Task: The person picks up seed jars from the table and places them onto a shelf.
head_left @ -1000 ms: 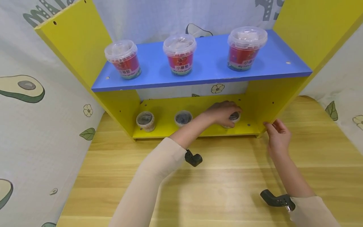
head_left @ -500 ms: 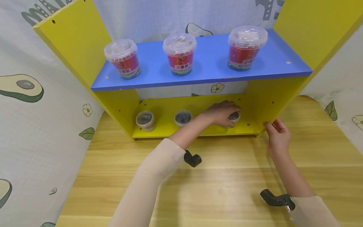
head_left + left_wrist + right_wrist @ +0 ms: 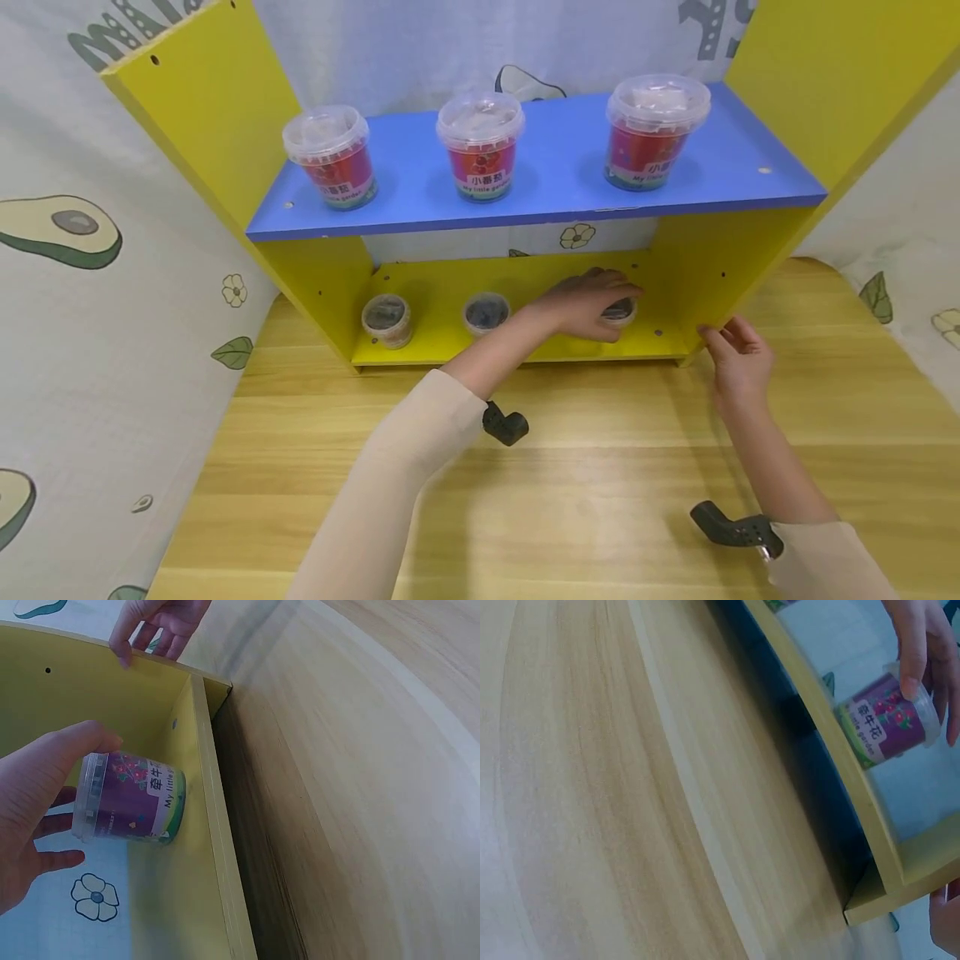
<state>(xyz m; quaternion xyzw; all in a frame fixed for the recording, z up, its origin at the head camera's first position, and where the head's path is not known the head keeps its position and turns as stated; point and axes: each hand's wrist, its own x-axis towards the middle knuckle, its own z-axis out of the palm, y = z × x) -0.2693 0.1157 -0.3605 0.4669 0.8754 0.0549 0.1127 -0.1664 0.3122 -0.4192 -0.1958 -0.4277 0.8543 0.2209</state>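
Observation:
My left hand (image 3: 592, 302) reaches into the right end of the yellow lower shelf (image 3: 525, 275). It grips a small clear cup with a purple flower label (image 3: 621, 312). In the left wrist view my thumb lies over the lid end of the cup (image 3: 131, 799), my other fingers are behind it, and its base is against the shelf floor. The right wrist view shows the same cup (image 3: 885, 724) under my fingers. My right hand (image 3: 738, 358) rests with relaxed fingers on the front edge of the shelf's right side panel (image 3: 697, 283) and holds nothing.
Two more small cups (image 3: 386, 319) (image 3: 486, 313) stand on the lower shelf to the left. Three red-labelled lidded cups (image 3: 332, 158) (image 3: 481, 146) (image 3: 652, 133) stand on the blue upper shelf (image 3: 555, 192). The shelf unit stands on a wooden table (image 3: 585, 483), with avocado-print cloth around it.

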